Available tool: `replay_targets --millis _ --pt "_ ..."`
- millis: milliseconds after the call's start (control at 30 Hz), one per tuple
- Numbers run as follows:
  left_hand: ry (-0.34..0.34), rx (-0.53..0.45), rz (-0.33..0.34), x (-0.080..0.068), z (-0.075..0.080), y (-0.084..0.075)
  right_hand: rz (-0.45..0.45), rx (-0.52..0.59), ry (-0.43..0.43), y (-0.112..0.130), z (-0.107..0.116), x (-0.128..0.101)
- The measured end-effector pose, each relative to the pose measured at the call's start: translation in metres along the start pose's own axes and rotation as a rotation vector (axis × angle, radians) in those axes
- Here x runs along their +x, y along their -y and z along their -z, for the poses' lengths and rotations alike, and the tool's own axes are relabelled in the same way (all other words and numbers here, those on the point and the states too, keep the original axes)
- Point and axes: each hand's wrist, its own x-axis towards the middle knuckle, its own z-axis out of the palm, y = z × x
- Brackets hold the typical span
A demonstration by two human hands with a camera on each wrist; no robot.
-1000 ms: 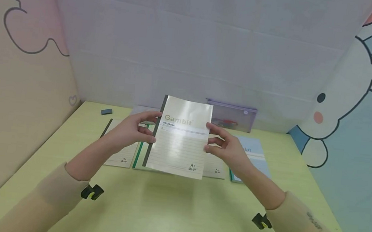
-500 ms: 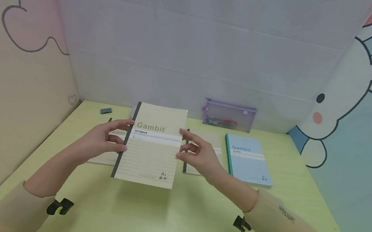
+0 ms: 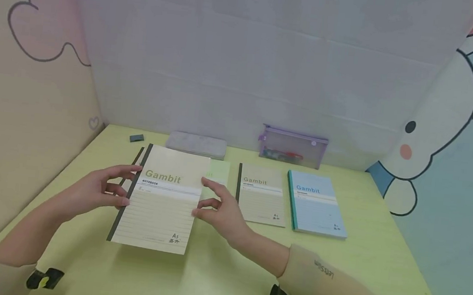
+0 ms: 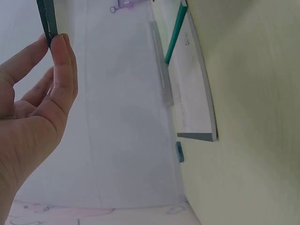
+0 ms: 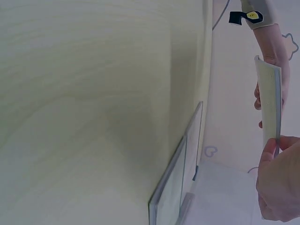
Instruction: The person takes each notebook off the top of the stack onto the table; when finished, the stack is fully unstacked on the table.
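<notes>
Both hands hold up a cream Gambit notebook (image 3: 160, 206) with a dark spine, its printed cover facing the head camera. My left hand (image 3: 91, 193) pinches the spine edge; in the left wrist view the thumb and fingers meet on that dark spine (image 4: 47, 18). My right hand (image 3: 223, 213) pinches the opposite edge, which also shows in the right wrist view. The held notebook hangs above the table and hides much of a green notebook (image 3: 219, 170) and most of another dark-spined notebook (image 3: 138, 157) behind it.
Farther right on the table lie a second cream notebook (image 3: 261, 202) and a blue notebook (image 3: 318, 205) with a green spine. Along the back stand a purple mesh pencil pouch (image 3: 294, 146), a pale flat case (image 3: 196, 143) and a small dark-blue block (image 3: 136, 138).
Both hands have carried the notebook left and lower in the head view. The right-hand cream notebook, the blue notebook and the pale case now show more fully.
</notes>
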Motion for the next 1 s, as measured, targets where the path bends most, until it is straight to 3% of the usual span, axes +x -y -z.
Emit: replay_targets --millis 267,600,800,1000 --pt "0.067 -0.02 0.019 -0.009 0.012 0.034 -0.062 -0.015 -0.042 -0.034 -0.026 0.004" --pt "0.148 0.005 0.077 -0.02 0.026 0.072 -0.11 -0.102 -0.024 -0.065 -0.055 0.011" --pt "0.166 0.031 0.101 -0.024 0.03 0.088 -0.132 -0.108 -0.012 -0.075 -0.067 0.018" --pt "0.21 0.055 0.119 -0.03 0.04 0.104 -0.182 -0.182 0.011 -0.078 -0.081 0.019"
